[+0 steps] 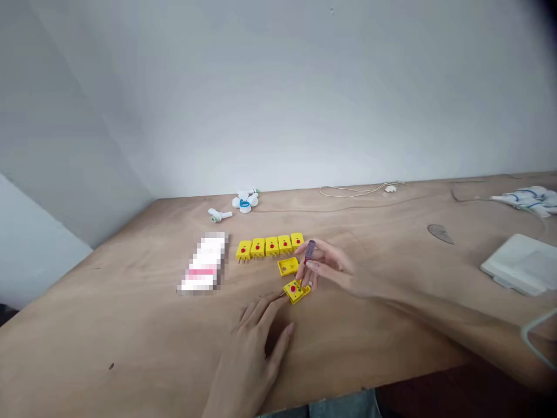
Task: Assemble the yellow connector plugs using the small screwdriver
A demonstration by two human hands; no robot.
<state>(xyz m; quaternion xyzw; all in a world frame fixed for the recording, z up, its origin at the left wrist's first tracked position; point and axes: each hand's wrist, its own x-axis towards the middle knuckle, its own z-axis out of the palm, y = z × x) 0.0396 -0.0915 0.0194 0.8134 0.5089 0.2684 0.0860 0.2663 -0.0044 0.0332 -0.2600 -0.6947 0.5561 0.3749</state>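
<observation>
In my right hand point(326, 266) is a small screwdriver point(310, 249) with a dark purple handle, held upright. Its lower end points at an opened yellow plug point(294, 289) with a red dot, lying on the table. My left hand point(256, 337) lies palm down on the wood, thumb apart from the fingers. Its fingertips reach the plug's pins; whether they press on them I cannot tell. Just behind the opened plug sits a loose yellow cover half point(288, 267). Several closed yellow plugs point(272, 246) stand in a row behind it, pins toward me.
To the left lies a pixelated phone-like slab point(203, 262). White fittings point(245, 202) and another white piece point(220, 215) are farther back. A thin cord point(352, 193) runs by the wall. At right are a white case point(524, 264) and a bundled white item point(533, 199).
</observation>
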